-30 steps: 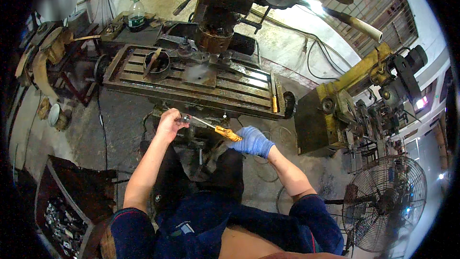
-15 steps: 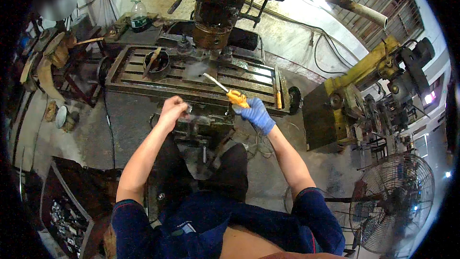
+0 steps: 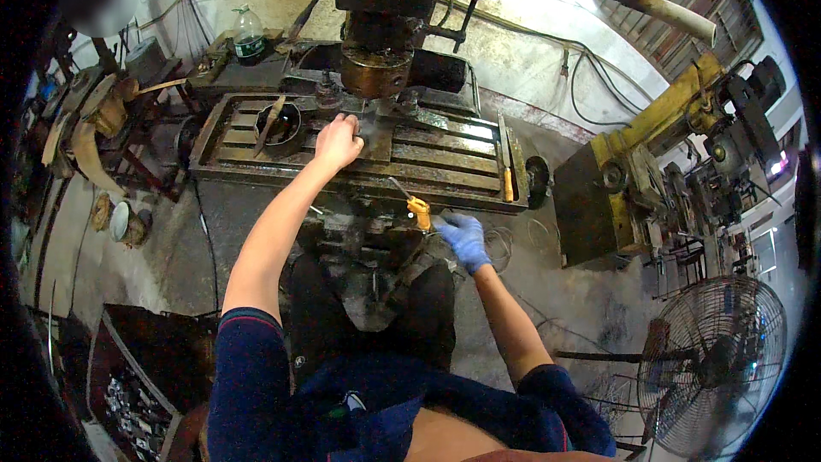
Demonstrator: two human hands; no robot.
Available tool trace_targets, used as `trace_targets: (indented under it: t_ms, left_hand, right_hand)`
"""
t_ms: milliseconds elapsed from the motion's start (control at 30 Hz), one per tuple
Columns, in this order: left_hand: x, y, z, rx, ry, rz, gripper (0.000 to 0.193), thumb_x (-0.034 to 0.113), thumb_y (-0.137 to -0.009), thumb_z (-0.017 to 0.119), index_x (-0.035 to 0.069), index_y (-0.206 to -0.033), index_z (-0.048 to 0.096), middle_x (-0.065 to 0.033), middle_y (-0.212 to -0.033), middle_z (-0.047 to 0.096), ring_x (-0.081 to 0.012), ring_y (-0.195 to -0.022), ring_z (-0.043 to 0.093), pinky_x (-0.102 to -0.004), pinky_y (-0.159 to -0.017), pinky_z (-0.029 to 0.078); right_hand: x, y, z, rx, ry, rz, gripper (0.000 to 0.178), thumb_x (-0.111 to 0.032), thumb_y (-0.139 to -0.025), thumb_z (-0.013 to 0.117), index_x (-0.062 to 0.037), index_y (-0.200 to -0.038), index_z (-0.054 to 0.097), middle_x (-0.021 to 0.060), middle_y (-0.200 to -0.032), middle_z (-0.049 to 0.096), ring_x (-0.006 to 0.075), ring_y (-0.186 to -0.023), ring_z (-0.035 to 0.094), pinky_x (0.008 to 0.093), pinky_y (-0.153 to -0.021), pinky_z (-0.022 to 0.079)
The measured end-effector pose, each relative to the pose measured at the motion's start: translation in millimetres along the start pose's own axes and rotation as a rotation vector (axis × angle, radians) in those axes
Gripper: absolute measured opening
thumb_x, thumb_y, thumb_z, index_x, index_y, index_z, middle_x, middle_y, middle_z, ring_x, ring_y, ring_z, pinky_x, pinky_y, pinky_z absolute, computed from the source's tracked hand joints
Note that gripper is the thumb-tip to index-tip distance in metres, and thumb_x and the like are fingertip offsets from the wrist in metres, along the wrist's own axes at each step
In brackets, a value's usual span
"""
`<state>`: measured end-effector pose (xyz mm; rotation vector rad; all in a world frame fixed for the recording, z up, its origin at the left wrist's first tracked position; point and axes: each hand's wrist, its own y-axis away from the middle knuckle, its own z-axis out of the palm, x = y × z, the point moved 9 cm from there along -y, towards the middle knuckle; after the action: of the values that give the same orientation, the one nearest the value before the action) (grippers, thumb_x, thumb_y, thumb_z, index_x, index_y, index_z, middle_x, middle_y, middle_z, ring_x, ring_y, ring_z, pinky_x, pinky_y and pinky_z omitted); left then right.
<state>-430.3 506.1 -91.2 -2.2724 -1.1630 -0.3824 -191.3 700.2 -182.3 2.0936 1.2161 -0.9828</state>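
My bare left hand (image 3: 339, 141) reaches over the slotted machine table (image 3: 256, 167), its fingers closed just below and in front of the spindle head (image 3: 376, 68). What lies between those fingertips is hidden. My right hand (image 3: 463, 240), in a blue glove, is lower, in front of the table's edge. Its fingers are loosely extended beside a yellow air blow gun (image 3: 419, 212) with a thin metal nozzle. The gun stands nozzle up at the table's front, and the glove does not wrap round it. Whether the fingertips still touch it I cannot tell.
A round pot (image 3: 282, 130) with a brush across it sits on the table's left part. A yellow-handled tool (image 3: 508, 184) lies along the right end. A bin of metal parts (image 3: 137, 411) is lower left, a fan (image 3: 714, 368) lower right, a yellow-green machine (image 3: 590, 188) at right.
My left hand has moved forward from the table's front edge to beneath the spindle. The right hand has come down and back with the blow gun, and its grip has loosened.
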Motion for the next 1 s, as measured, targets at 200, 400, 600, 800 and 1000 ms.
trace_targets:
  t_ms: [200, 400, 600, 800, 1000]
  left_hand:
    - [2, -14, 11, 0.003, -0.207, 0.075, 0.020, 0.022, -0.073, 0.061, 0.011, -0.089, 0.057, -0.0107, -0.087, 0.057, -0.0297, -0.082, 0.058, -0.0446, -0.077, 0.041]
    - [3, -27, 14, 0.021, -0.211, 0.105, 0.019, 0.020, -0.073, 0.062, 0.013, -0.091, 0.060, -0.0110, -0.087, 0.059, -0.0295, -0.079, 0.059, -0.0441, -0.076, 0.041]
    - [-2, -43, 29, 0.039, -0.118, 0.173, 0.019, 0.017, -0.072, 0.062, 0.013, -0.092, 0.062, -0.0125, -0.078, 0.062, -0.0316, -0.075, 0.060, -0.0424, -0.070, 0.045]
    - [0, -44, 29, 0.155, -0.115, 0.091, 0.024, 0.020, -0.072, 0.063, 0.010, -0.094, 0.060, -0.0147, -0.076, 0.063, -0.0315, -0.073, 0.061, -0.0424, -0.067, 0.048]
    - [-19, -46, 26, 0.067, -0.128, -0.210, 0.033, 0.026, -0.073, 0.065, 0.008, -0.099, 0.056, -0.0151, -0.080, 0.063, -0.0318, -0.077, 0.062, -0.0424, -0.068, 0.049]
  right_hand:
    - [38, 42, -38, 0.004, -0.155, 0.157, 0.034, -0.020, -0.074, 0.067, 0.0050, -0.096, 0.062, 0.0094, -0.083, 0.065, 0.0112, -0.071, 0.058, 0.0259, -0.062, 0.047]
    - [77, 67, -72, 0.148, -0.026, 0.102, 0.022, -0.016, -0.078, 0.062, 0.0037, -0.088, 0.065, 0.0037, -0.072, 0.064, 0.0077, -0.064, 0.053, 0.0243, -0.058, 0.043]
    - [86, 72, -94, 0.163, -0.061, 0.116, 0.026, -0.021, -0.078, 0.063, 0.0033, -0.086, 0.065, 0.0077, -0.071, 0.065, 0.0089, -0.064, 0.056, 0.0246, -0.060, 0.044]
    - [50, 63, -114, 0.217, -0.094, 0.014, 0.022, -0.018, -0.078, 0.063, 0.0043, -0.082, 0.066, 0.0032, -0.069, 0.063, 0.0071, -0.062, 0.052, 0.0233, -0.057, 0.042]
    - [-71, 40, -200, 0.402, 0.096, -0.244, 0.015, -0.010, -0.073, 0.067, 0.0008, -0.083, 0.066, 0.0032, -0.073, 0.063, 0.0079, -0.067, 0.054, 0.0241, -0.063, 0.046]
